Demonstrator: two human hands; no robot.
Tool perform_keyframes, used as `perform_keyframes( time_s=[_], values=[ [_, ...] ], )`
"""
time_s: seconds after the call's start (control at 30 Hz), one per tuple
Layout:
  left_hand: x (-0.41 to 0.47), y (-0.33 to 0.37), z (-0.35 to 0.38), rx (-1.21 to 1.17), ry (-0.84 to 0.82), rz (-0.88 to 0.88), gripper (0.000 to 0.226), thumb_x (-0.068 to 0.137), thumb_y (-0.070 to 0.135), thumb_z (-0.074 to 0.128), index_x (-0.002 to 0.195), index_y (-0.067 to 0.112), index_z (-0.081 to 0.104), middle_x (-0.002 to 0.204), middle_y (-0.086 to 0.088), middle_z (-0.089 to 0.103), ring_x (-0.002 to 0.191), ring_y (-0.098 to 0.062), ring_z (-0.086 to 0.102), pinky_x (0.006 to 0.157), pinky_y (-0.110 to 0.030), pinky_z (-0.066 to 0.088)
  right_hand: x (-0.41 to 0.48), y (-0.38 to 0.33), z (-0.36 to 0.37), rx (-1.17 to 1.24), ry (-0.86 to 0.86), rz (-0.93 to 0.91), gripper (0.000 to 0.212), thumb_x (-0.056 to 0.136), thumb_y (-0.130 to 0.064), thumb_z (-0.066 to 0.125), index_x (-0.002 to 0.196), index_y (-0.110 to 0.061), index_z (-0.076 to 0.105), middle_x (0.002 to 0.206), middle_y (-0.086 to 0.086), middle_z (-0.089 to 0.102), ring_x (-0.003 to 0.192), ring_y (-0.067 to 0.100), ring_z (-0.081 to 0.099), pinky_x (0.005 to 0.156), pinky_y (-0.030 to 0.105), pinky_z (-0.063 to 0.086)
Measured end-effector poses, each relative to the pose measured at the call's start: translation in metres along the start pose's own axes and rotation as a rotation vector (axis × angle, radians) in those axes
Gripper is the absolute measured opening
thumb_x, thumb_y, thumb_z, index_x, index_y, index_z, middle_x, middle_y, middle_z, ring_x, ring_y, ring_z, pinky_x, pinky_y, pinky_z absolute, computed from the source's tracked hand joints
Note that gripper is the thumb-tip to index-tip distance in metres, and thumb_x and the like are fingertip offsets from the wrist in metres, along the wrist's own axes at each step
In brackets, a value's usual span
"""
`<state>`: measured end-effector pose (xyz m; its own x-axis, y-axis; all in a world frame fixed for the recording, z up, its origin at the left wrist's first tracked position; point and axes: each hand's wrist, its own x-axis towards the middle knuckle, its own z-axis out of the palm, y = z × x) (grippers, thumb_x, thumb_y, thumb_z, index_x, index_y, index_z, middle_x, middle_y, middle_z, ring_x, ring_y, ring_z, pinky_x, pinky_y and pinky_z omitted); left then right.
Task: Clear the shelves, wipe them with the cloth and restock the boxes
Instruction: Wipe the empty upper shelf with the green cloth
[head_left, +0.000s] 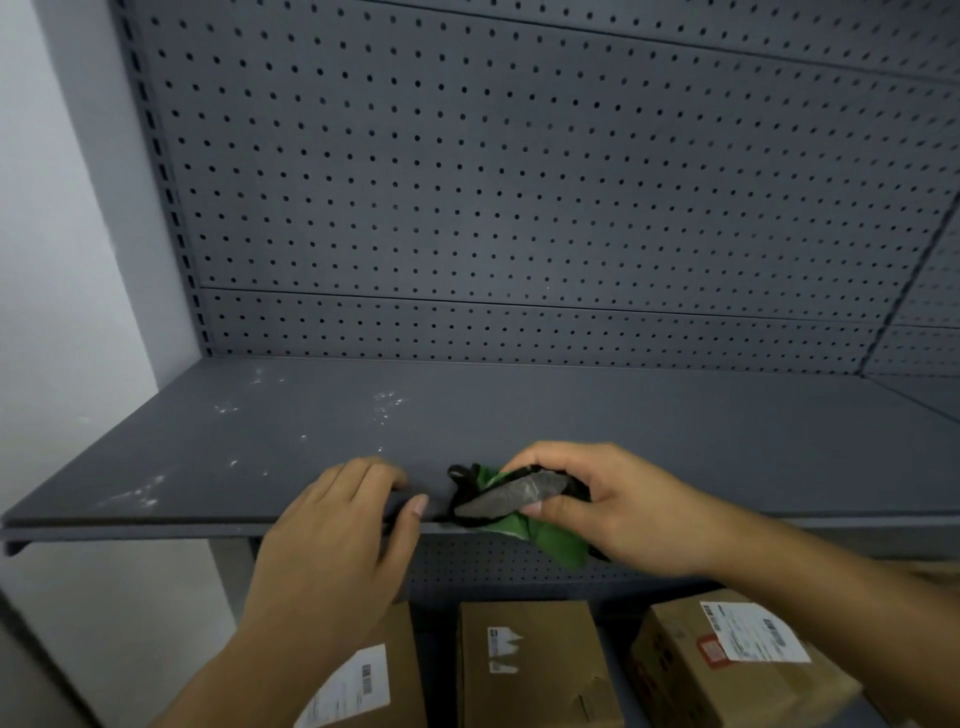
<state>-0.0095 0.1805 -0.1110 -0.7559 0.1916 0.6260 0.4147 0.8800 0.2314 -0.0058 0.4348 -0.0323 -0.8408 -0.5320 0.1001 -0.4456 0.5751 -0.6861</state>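
Observation:
A grey metal shelf (519, 415) runs across the view with nothing standing on it; white dusty smudges mark its left part. My right hand (618, 504) is shut on a crumpled green, black and grey cloth (511, 501) at the shelf's front edge, near the middle. A green corner of the cloth hangs below the edge. My left hand (343, 525) rests on the front edge just left of the cloth, fingers on top, thumb in front, holding nothing. On the shelf below stand three brown cardboard boxes (530, 665) with white labels.
A grey pegboard back panel (519, 182) rises behind the shelf. A pale wall (57, 260) closes off the left side. Another shelf section (930, 395) adjoins at the right. The left box (374, 680) sits partly behind my left forearm, the right box (737, 660) under my right arm.

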Motion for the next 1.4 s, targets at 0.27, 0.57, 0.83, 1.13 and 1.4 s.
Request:
perform_keyframes(
  time_s=[0.27,0.57,0.83,1.13,1.4],
  values=[
    [-0.002,-0.004,0.005,-0.022,0.049,0.030,0.024,0.099,0.044,0.040,0.095,0.028,0.057,0.092,0.015,0.058,0.083,-0.007,0.057,0.071,-0.022,0.046,-0.016,0.010,-0.037,0.563,0.286,0.114,0.022,0.088,-0.018,0.065,0.108,-0.018,0.074,0.107,0.014,0.075,0.099,0.031,0.073,0.085,0.034,0.060],
    [-0.004,-0.005,0.003,-0.041,-0.014,0.001,0.030,0.100,0.049,0.037,0.103,0.029,0.059,0.102,0.017,0.061,0.092,-0.004,0.059,0.079,-0.022,0.050,0.026,0.084,-0.115,0.720,0.719,0.269,0.012,0.104,-0.014,0.053,0.105,-0.018,0.064,0.102,0.009,0.073,0.088,0.021,0.072,0.063,0.034,0.063],
    [-0.011,-0.031,-0.014,0.081,0.002,-0.123,0.035,0.100,0.054,0.034,0.106,0.030,0.059,0.106,0.014,0.060,0.097,-0.006,0.056,0.087,-0.025,0.043,0.099,0.109,-0.114,0.067,0.720,0.315,0.015,0.107,-0.030,0.049,0.121,-0.027,0.056,0.112,0.005,0.061,0.097,0.027,0.060,0.087,0.048,0.053],
    [-0.021,-0.042,-0.019,0.115,0.039,-0.139,0.033,0.102,0.050,0.036,0.108,0.030,0.060,0.108,0.015,0.062,0.099,-0.003,0.054,0.087,-0.023,0.043,0.157,0.110,-0.070,-0.087,0.468,0.399,0.015,0.108,-0.027,0.046,0.119,-0.020,0.053,0.106,0.009,0.056,0.091,0.026,0.052,0.082,0.037,0.042],
    [-0.022,-0.045,-0.018,0.091,0.078,-0.117,0.027,0.101,0.047,0.039,0.103,0.029,0.059,0.103,0.014,0.062,0.095,-0.007,0.057,0.085,-0.023,0.044,0.184,0.097,-0.041,-0.175,0.446,0.395,0.023,0.108,-0.025,0.046,0.125,-0.013,0.055,0.109,0.014,0.059,0.093,0.028,0.053,0.077,0.036,0.042]
  ],
)
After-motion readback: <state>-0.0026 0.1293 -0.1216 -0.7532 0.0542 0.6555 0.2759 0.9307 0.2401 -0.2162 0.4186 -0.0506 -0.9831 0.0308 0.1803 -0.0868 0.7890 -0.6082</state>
